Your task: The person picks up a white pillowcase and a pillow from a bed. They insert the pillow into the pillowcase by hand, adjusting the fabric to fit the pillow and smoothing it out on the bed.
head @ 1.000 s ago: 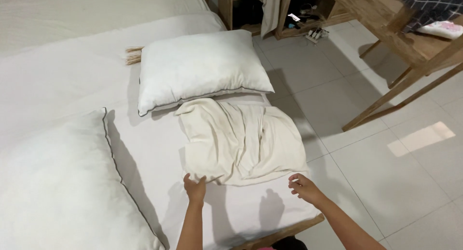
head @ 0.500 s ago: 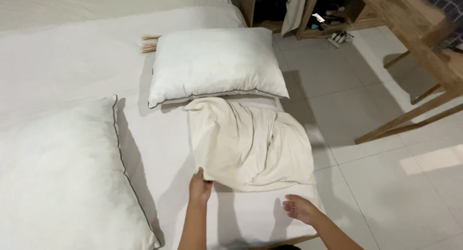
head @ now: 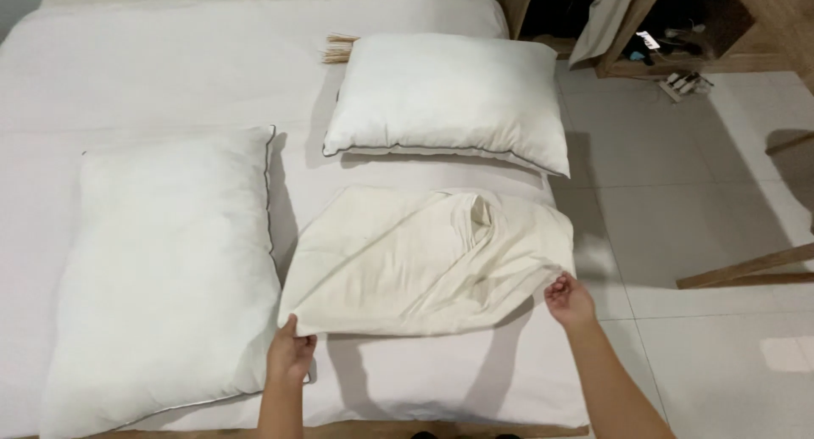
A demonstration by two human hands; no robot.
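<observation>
A cream pillowcase (head: 424, 261) lies rumpled and spread on the white bed (head: 170, 75), near its front edge. My left hand (head: 291, 354) grips the pillowcase's near left corner. My right hand (head: 569, 297) pinches its near right corner, close to the bed's side edge. A bare white pillow (head: 449, 100) lies just beyond the pillowcase. Another large white pillow (head: 165, 269) lies to the left of my left hand.
A bundle of thin wooden sticks (head: 337, 49) pokes out behind the far pillow. Grey tiled floor (head: 704, 202) runs along the right. Wooden shelving (head: 678, 32) with small items stands at the top right. A slanted wooden furniture leg (head: 746, 265) crosses the floor.
The view has swung left and the pillowcase has been pulled wider and flatter. My hands have moved apart, each now at a near corner.
</observation>
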